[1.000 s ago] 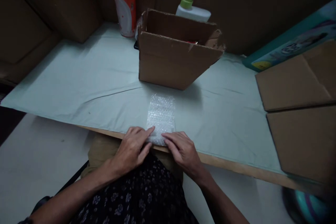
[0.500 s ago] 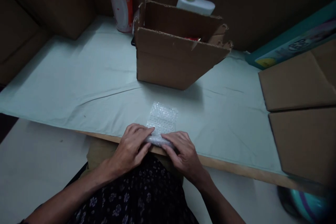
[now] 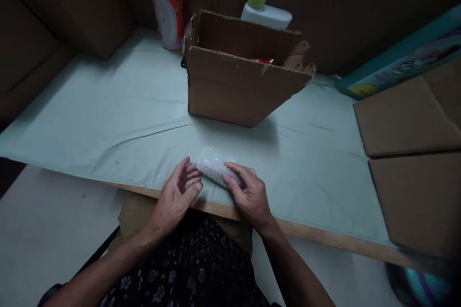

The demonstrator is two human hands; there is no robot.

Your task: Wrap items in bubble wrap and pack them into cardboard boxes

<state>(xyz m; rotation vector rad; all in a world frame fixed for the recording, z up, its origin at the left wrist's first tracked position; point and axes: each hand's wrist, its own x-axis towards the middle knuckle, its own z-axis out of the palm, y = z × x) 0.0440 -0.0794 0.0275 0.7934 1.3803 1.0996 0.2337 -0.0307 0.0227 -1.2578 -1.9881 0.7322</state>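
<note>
A small roll of bubble wrap (image 3: 213, 167) lies on the pale green sheet (image 3: 108, 115) near the table's front edge. My right hand (image 3: 248, 194) is curled over the roll's right end and grips it. My left hand (image 3: 176, 196) rests at the roll's left end with fingers loosely spread, fingertips touching or almost touching the wrap. What is inside the roll is hidden.
An open cardboard box (image 3: 241, 76) stands behind the roll, something red inside. Behind it are a white bottle with a green cap (image 3: 262, 7) and an orange-white pack (image 3: 167, 2). Flat cardboard sheets (image 3: 414, 153) lie at right, a teal box (image 3: 399, 64) behind them.
The bubble wrap, flat and stretched out a second ago, has been rolled forward into a short bundle. Both hands moved away from the table edge with it; my left hand loosened.
</note>
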